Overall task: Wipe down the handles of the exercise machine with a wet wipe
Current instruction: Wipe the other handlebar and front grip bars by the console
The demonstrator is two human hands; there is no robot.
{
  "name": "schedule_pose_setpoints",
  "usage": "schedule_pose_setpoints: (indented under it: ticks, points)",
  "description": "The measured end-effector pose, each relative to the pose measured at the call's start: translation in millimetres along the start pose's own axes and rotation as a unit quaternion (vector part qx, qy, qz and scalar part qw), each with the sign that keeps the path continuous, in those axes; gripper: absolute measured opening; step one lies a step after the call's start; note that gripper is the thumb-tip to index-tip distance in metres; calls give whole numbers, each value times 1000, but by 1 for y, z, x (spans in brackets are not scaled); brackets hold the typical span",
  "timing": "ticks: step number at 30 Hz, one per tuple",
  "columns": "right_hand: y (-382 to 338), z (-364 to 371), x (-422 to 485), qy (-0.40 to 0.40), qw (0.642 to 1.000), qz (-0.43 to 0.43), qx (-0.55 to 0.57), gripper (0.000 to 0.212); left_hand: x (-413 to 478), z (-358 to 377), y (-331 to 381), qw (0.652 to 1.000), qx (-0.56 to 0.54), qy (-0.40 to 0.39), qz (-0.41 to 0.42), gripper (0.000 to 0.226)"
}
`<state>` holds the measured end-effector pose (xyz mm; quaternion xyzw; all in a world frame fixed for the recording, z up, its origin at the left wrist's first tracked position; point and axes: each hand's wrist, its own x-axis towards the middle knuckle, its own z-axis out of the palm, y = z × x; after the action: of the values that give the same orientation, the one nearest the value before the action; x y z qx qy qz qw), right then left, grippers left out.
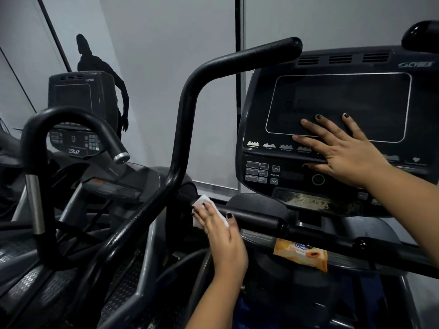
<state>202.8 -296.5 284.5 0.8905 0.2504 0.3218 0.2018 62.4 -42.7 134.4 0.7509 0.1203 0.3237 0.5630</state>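
The left hand (221,231) grips a white wet wipe (203,201) against the short horizontal handle (256,219) of the exercise machine. The fingers curl over the top of the wipe and the thumb lies on the near side of the bar, so the wipe is clamped between hand and handle, close to where the tall curved handle (185,115) rises. One corner of the wipe sticks out beyond the fingertips.

The right hand (344,148) lies flat on the console (261,110), fingers straight and spread apart, the tips on the lower part of the dark screen (344,96); it holds nothing.

An orange wet wipe pack (301,254) rests on a ledge under the console, just right of the left hand. To the left stands a second machine (76,100) marked 750AT, with a looped handle (47,129). On the grey wall behind it is a dark running silhouette (95,67).
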Motion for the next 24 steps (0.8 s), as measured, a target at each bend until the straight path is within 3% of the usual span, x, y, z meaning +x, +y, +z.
schedule_pose_setpoints:
  ticks: [2, 6, 9, 12, 15, 20, 24]
  points:
    - [0, 0, 1, 6, 1000, -1, 2, 76, -3, -8, -4, 990, 116, -46, 62, 75]
    - [0, 0, 2, 17, 1000, 2, 3, 74, -2, -19, 5, 948, 247, -136, 149, 78]
    - [-1, 1, 2, 16, 1000, 1, 3, 74, -16, -5, 33, 897, 311, -204, 240, 74]
    - [-1, 1, 2, 23, 1000, 0, 5, 74, -18, 9, 47, 860, 350, -218, 300, 66]
    - [0, 1, 2, 22, 1000, -1, 9, 74, 8, 0, 42, 844, 389, -221, 294, 71]
    - [-1, 3, 2, 35, 999, -2, 8, 73, 52, -17, 39, 893, 351, -196, 199, 72]
    - [1, 5, 2, 38, 999, -2, 9, 73, 58, 0, 59, 853, 422, -243, 186, 42]
